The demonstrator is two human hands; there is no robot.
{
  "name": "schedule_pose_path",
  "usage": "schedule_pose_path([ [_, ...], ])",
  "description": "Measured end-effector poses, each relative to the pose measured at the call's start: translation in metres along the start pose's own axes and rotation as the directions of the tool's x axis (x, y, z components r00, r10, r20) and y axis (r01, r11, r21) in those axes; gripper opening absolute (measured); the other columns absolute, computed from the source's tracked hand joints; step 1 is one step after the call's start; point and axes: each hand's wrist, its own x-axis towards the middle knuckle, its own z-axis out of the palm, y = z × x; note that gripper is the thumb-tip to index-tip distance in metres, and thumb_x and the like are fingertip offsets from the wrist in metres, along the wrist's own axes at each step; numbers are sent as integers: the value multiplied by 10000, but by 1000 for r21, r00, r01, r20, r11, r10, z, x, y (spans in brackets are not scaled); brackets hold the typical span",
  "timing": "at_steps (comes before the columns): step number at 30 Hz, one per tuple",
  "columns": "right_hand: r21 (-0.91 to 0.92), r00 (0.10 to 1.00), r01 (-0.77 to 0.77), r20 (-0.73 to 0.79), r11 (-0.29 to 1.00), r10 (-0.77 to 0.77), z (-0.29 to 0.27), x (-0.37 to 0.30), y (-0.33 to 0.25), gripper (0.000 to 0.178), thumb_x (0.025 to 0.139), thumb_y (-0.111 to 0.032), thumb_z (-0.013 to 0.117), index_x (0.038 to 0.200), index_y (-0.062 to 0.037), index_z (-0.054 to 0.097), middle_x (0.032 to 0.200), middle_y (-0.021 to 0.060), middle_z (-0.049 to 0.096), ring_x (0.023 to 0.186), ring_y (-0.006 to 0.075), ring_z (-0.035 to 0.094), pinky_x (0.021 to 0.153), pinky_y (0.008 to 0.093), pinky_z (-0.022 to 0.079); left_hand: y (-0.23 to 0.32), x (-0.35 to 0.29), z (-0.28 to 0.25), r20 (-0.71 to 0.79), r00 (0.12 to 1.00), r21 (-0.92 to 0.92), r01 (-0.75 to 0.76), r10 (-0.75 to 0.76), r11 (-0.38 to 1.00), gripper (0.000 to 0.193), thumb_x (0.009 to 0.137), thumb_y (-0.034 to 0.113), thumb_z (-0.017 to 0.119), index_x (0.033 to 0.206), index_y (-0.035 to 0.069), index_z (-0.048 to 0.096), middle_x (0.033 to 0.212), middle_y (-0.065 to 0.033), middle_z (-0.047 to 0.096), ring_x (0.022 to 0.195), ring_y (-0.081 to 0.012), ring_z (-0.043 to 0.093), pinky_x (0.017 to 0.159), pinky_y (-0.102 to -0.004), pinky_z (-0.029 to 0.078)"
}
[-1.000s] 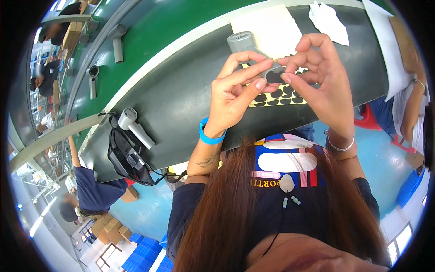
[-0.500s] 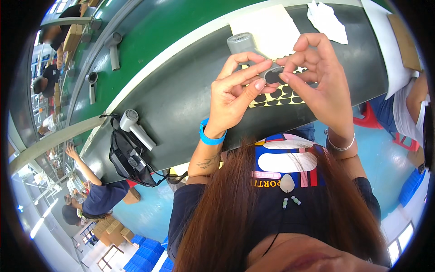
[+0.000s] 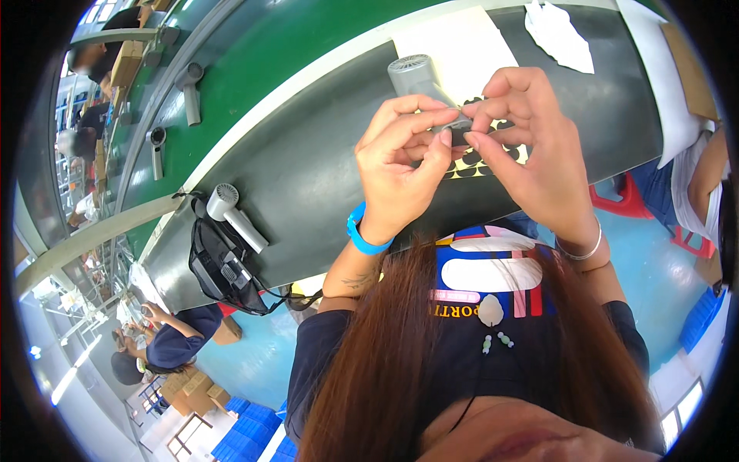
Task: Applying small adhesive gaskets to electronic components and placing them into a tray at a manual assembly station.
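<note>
Over the sheet of stickers, my left hand (image 3: 404, 169) pinches a small grey part with a dark face (image 3: 461, 135) between thumb and fingers. From the other side my right hand (image 3: 535, 150) closes its thumb and index finger at the part's edge, its other fingers curled. Fingertips partly hide the part. Beneath them lies a yellow sheet (image 3: 463, 174) with several dark rounded stickers, partly covered by my hands. Just beyond my left fingers is a grey hairdryer-shaped device (image 3: 413, 73) with a round grille, its lower part hidden.
A second grey hairdryer-shaped device (image 3: 237, 219) rests by a black bag (image 3: 219, 266) at the table's left. Two more (image 3: 192, 100) lie on the green surface (image 3: 269, 69). White crumpled paper (image 3: 560, 37) sits far right. Co-workers are at left and right; one person (image 3: 181, 339) stands lower left.
My right hand has shifted slightly left and down, and the held part has tilted so less of its dark face shows. The lower-left person's arm has lowered.
</note>
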Motion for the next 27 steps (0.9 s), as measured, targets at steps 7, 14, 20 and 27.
schedule_pose_path([
  [7, -6, 1000, 27, -5, 1000, -27, 2, -1, 3, 357, 810, 88, 606, 1108, -24, 444, 840, 73, 618, 958, 179, 661, 743, 255, 541, -1, -3, 3, -39, 998, 69, -39, 42, 997, 185, 831, -103, 566, 998, -84, 643, 1097, -132, 553, 817, -191, 682, 697, -259, 604],
  [14, -8, 1000, 3, -3, 1000, -3, -1, -1, 1, 361, 809, 88, 605, 1113, -25, 446, 846, 70, 618, 961, 177, 659, 759, 262, 538, -5, -1, 6, -39, 997, 61, -58, 60, 996, 172, 827, -92, 585, 984, -69, 650, 1090, -127, 558, 803, -194, 686, 665, -259, 608],
  [20, 9, 1000, -17, -13, 1000, 17, -1, 0, 1, 354, 810, 83, 606, 1114, -25, 458, 851, 71, 622, 944, 171, 660, 756, 262, 536, -6, -1, 8, -61, 991, 163, -107, 118, 981, 152, 826, -82, 599, 968, -63, 652, 1047, -120, 579, 770, -180, 690, 612, -247, 601],
  [27, 5, 999, -28, -30, 1000, 28, 0, 1, 3, 352, 832, 65, 596, 1141, -23, 454, 865, 67, 620, 946, 171, 652, 739, 257, 521, 1, 3, 6, -34, 999, 18, -2, 2, 1000, 144, 909, -12, 538, 994, -79, 634, 1061, -122, 550, 744, -184, 683, 619, -250, 593],
])
